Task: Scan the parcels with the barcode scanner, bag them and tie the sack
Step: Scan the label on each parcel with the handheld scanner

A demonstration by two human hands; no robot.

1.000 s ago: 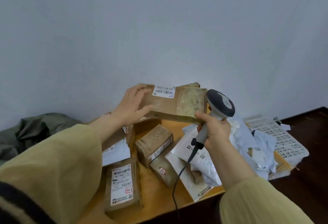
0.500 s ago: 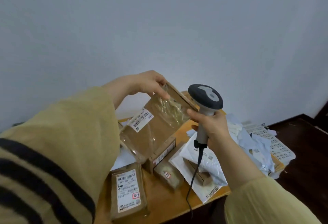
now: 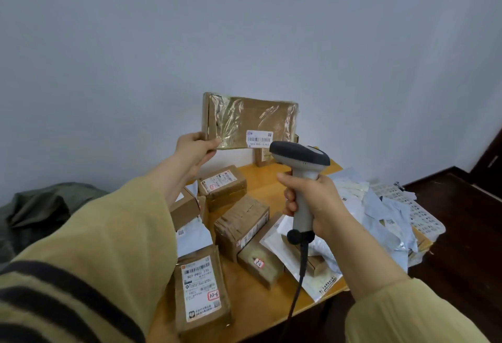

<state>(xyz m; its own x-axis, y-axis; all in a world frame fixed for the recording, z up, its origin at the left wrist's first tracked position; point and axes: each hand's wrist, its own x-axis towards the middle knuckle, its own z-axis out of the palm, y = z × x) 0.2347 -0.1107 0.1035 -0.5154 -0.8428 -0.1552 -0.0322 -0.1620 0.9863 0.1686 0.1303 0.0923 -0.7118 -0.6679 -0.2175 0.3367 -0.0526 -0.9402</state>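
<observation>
Above table [image 3: 267,179] | left hand [image 3: 196,149] pinches taped parcel [image 3: 248,121] | right hand [image 3: 315,201] clamped around scanner [image 3: 301,163]

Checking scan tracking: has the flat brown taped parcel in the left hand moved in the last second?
Yes. The flat brown taped parcel has risen clear above the wooden table, now upright against the wall, label facing the camera.
</observation>
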